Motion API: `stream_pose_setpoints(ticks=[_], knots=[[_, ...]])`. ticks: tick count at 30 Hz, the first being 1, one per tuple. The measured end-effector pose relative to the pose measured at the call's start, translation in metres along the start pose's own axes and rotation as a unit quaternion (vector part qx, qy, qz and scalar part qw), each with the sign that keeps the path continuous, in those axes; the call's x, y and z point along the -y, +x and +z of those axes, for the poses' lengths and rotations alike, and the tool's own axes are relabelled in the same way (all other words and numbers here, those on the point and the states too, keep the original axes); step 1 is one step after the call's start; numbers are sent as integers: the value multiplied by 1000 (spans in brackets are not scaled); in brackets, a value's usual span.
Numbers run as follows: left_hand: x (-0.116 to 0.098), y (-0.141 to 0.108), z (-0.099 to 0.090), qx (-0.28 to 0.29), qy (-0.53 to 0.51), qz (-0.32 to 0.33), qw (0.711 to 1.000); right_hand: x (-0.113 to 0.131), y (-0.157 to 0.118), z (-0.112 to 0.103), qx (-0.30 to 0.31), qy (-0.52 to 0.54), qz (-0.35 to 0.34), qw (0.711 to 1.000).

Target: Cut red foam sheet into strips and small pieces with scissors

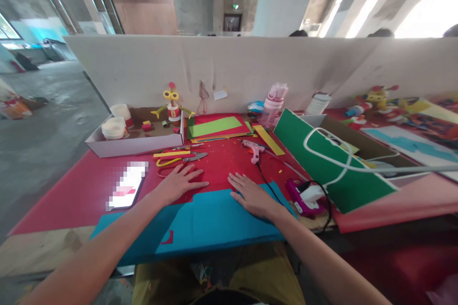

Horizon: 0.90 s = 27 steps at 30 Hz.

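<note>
My left hand (179, 183) lies flat with fingers spread, at the far edge of a blue sheet (214, 219) on the red table covering. Just beyond its fingertips are yellow-handled scissors (182, 158) and a yellow strip (171, 154). My right hand (253, 194) rests palm down on the blue sheet, fingers stretched out. Neither hand holds anything. Past the right hand lies a pink glue gun (255, 150), its black cord running back beside that hand. A small red scrap (168, 237) is on the sheet's near left part.
Left stands a white box (139, 147) with paper cups (113, 128) and a small figure (173, 105). A lit phone (129, 186) lies nearby. Coloured sheets (218, 127) are at the back. Right are a purple power strip (304, 200), a green board (322, 162) and a white cable (358, 167).
</note>
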<state>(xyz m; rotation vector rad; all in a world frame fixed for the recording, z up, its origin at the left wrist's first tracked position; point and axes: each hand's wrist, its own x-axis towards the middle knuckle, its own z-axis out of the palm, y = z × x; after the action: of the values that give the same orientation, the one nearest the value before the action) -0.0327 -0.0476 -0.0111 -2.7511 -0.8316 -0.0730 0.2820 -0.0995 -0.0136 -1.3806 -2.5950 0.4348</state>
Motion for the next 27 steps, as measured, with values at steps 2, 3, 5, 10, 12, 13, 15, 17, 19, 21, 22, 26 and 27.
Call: stream_pose_setpoints(ticks=[2, 3, 5, 10, 12, 13, 15, 17, 19, 21, 22, 26, 27], knots=[[0, 0, 0, 7, 2, -1, 1000, -9, -9, -1, -7, -17, 14, 1000], [0, 0, 1, 13, 2, -1, 1000, -12, -12, -2, -10, -28, 23, 999], [1, 1, 2, 22, 1, 1, 1000, -12, -13, -5, -22, -53, 45, 997], [0, 3, -3, 22, -6, -5, 1000, 16, 33, 0, -83, -32, 31, 996], [-6, 3, -8, 25, -7, -15, 1000, 31, 62, 11, -71, 8, 38, 997], [-12, 4, -11, 27, -8, -23, 999, 36, 75, 17, -65, 14, 60, 996], [-27, 6, -16, 34, -11, -47, 998, 43, 93, 30, -79, -11, 102, 992], [-46, 8, -17, 43, -23, -75, 996, 45, 100, 40, -98, -43, 111, 988], [-65, 9, -14, 28, -42, -105, 993, 43, 101, 45, -103, -64, 112, 986], [-78, 7, -11, 6, -61, -153, 986, 41, 100, 47, -95, -72, 117, 986], [-82, 4, -9, 1, -70, -170, 983, 40, 99, 47, -92, -75, 120, 986], [-81, -22, -6, 4, -78, -227, 971, 39, 99, 46, -85, -78, 126, 985], [-78, -31, -6, 6, -75, -242, 967, 40, 99, 46, -83, -79, 128, 985]])
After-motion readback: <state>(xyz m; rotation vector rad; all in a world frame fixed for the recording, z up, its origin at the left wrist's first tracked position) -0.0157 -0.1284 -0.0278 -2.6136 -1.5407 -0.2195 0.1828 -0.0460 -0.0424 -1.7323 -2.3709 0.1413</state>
